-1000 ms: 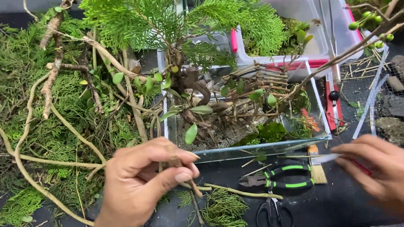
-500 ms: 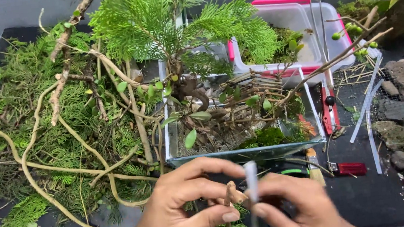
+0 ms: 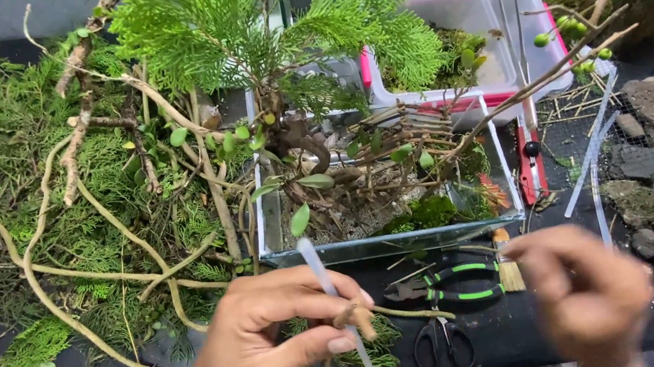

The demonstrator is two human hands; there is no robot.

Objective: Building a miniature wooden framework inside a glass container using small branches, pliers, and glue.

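Twig (image 3: 355, 316) sitting pinched with white strip (image 3: 331, 296) in your left hand (image 3: 274, 331), before glass tank (image 3: 390, 243). Right hand (image 3: 590, 293) blurring, finger state unclear. Loose pinch risking strip slipping off.

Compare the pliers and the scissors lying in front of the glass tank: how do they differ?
The pliers have green and black handles; the scissors are all black. The pliers lie crosswise, jaws pointing toward the left hand; the scissors lie with their loops toward the camera. The pliers sit closer to the glass tank; the scissors sit nearer the table's front edge. Both rest flat on the black table, untouched by either hand.
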